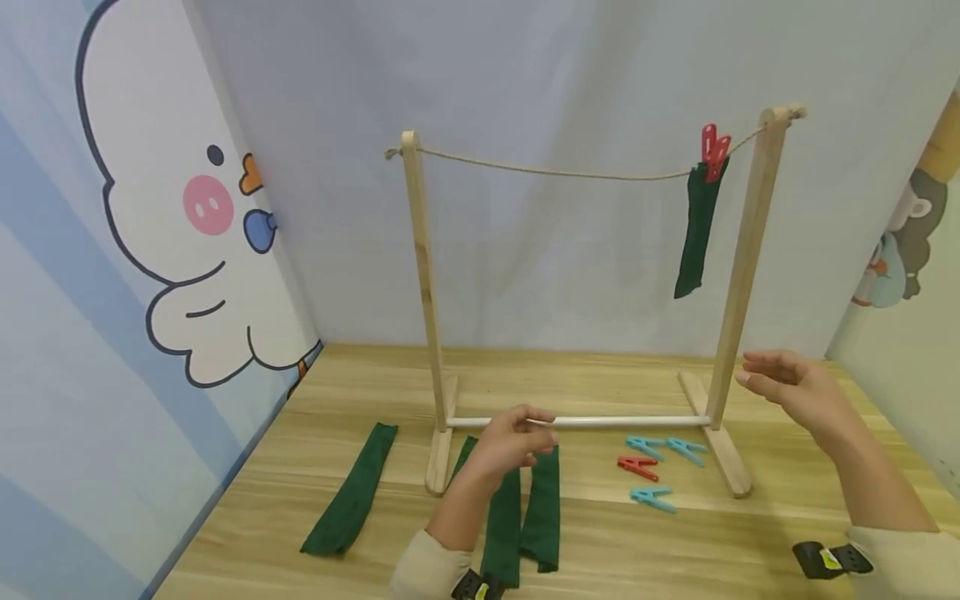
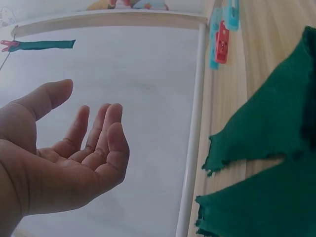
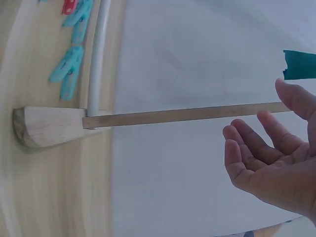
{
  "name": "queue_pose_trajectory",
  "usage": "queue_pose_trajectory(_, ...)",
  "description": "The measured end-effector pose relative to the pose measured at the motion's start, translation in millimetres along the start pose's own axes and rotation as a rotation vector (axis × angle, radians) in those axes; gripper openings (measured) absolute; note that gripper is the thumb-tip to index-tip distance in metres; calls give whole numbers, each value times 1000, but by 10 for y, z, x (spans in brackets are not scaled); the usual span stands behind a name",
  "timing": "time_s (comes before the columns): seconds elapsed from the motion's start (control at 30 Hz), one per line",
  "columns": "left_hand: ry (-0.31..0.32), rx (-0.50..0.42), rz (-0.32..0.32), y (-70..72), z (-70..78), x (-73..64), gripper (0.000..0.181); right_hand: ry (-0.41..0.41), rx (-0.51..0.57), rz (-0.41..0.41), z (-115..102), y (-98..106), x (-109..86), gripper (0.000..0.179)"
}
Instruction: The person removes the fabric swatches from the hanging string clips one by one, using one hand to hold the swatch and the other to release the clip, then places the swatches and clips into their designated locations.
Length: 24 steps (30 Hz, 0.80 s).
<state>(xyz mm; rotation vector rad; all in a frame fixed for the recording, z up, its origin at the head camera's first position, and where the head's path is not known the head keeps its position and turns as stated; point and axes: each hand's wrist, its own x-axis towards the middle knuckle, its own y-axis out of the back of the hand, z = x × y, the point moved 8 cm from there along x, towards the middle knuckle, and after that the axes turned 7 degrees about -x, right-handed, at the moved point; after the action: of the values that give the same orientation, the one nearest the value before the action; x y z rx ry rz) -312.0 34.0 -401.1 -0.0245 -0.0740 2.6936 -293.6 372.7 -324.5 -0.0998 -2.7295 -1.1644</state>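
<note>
My left hand [image 1: 510,446] hovers with loosely bent fingers above several dark green cloth strips [image 1: 542,517], holding nothing; it partly hides them in the head view. Its palm and spread thumb show in the left wrist view. Beside the right post [image 1: 750,250] of a wooden clothesline stand, my right hand [image 1: 802,392] is raised, fingers relaxed and nothing in them. From the cord [image 1: 555,172] hangs a green strip [image 1: 699,233], clipped near the right end by a red clothespin [image 1: 715,154]. Another green strip [image 1: 351,492] lies left of the stand.
Blue clothespins [image 1: 652,498] and a red clothespin [image 1: 637,467] lie on the wooden table [image 1: 600,558] between the posts. A white rod [image 1: 630,422] joins the stand's feet, which rest on the tabletop. Behind it hangs a pale backdrop [image 1: 540,267].
</note>
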Motion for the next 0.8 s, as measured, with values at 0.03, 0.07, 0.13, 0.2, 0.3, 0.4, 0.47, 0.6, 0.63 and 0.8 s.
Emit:
queue_pose_trajectory(0.03,-6,3,1,-16,11,13,32,11,2,8,-37,29,6,52)
queue_pose_trajectory(0.07,-12,6,2,-32,21,28,32,23,2,16,-73,58,11,50)
queue_pose_trajectory(0.13,-26,3,5,-66,49,59,33,40,11,19,-135,109,20,46)
queue_pose_trajectory(0.2,-40,4,11,-98,78,92,32,70,21,39,-212,163,32,41)
queue_pose_trajectory(0.3,-69,-6,22,-145,128,145,30,113,42,63,-339,238,53,35)
queue_pose_trajectory(0.4,-94,-7,18,-204,184,186,30,129,30,91,-460,315,56,35)
queue_pose_trajectory(0.47,-105,-12,4,-255,220,214,30,129,12,105,-533,373,50,39)
queue_pose_trajectory(0.6,-120,-20,-23,-342,286,280,30,127,-37,135,-672,499,42,50)
queue_pose_trajectory(0.63,-120,-27,-23,-355,299,296,30,123,-44,138,-704,525,44,51)
queue_pose_trajectory(0.8,-121,-32,-15,-417,363,362,30,106,-60,168,-857,632,49,51)
